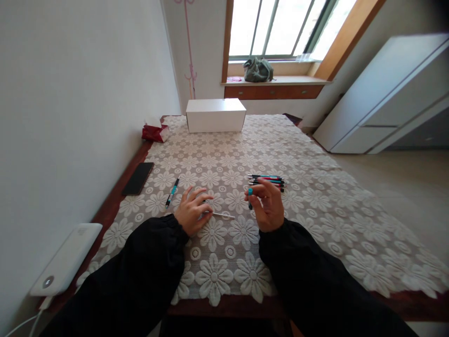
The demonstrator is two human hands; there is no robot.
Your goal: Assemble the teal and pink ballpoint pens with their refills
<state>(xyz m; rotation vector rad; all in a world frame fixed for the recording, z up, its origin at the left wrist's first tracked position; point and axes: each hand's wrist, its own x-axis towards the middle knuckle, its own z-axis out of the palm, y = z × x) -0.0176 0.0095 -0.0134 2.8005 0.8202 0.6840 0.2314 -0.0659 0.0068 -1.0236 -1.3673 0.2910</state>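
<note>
My right hand (pixel 267 204) is raised a little over the table, thumb and forefinger pinching a short teal and black pen part (pixel 250 198). Palm down on the cloth, my left hand (pixel 193 210) has its fingers spread. A thin silvery pen refill (pixel 223 215) lies at its thumb and fingertips, its near end hidden by them. Something small and dark shows under those fingers, too covered to name. Left of that hand lies a teal and black pen (pixel 172 192). Behind my right hand, several pens (pixel 266 178) lie side by side, partly hidden by it.
A flower-patterned lace tablecloth (pixel 213 276) covers the table. At the left edge are a black phone (pixel 138 179), a white power bank (pixel 66 257) with a cable and a red packet (pixel 154 133). A white box (pixel 216 116) stands at the far end.
</note>
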